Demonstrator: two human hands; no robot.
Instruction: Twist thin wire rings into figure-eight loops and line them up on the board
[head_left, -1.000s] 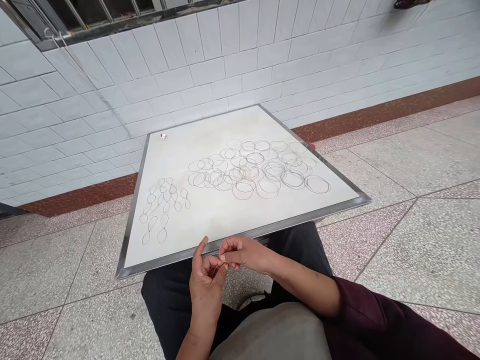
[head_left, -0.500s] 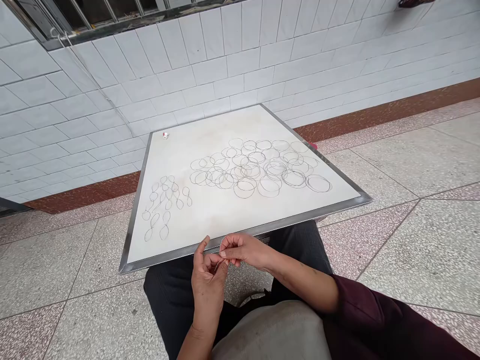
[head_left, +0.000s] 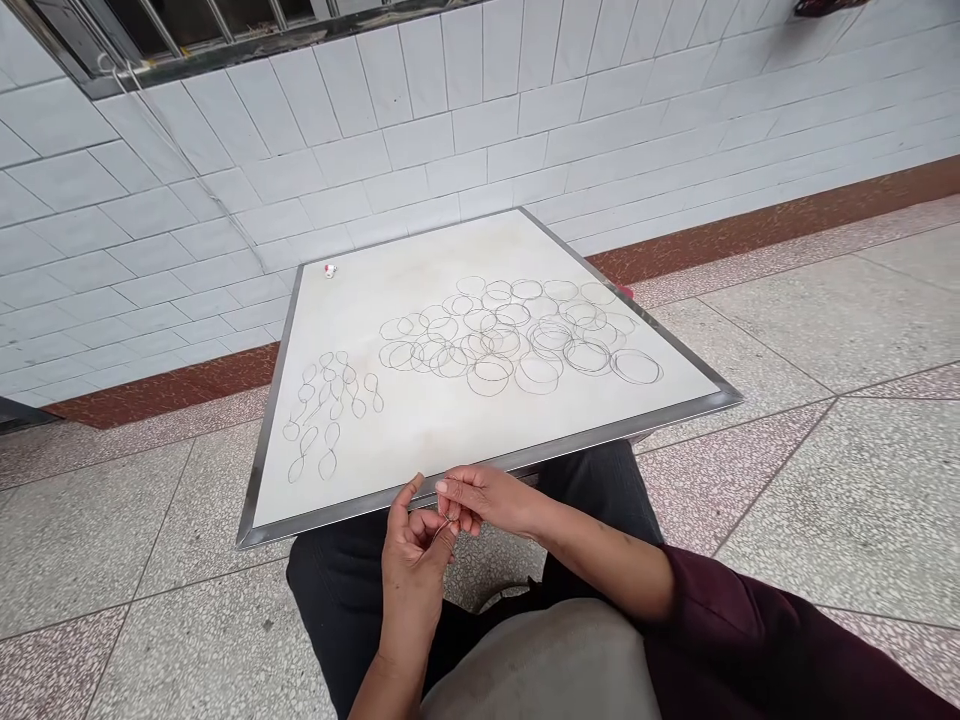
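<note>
Just off the near edge of the white table (head_left: 420, 430), my left hand (head_left: 420, 545) pinches a thin wire loop (head_left: 444, 527) between thumb and fingers, its index finger raised. My right hand (head_left: 476, 498) meets it from the right, fingers curled at the same wire, thumb on top; its exact hold on the wire is too small to tell. Many thin wire rings (head_left: 538, 372) lie overlapping over the table's middle and right. Several wires twisted into figure-eight shapes (head_left: 328, 450) lie at the left.
A small red and white object (head_left: 331, 271) rests near the table's far left corner. Metal trim borders the tabletop. Behind stands a white tiled wall (head_left: 450, 130) with a barred window at upper left. My knees are under the near edge.
My right thumb has lifted and straightened from its lower pinch on the wire. My left hand keeps its pinch nearly in place. The wires on the table have not moved.
</note>
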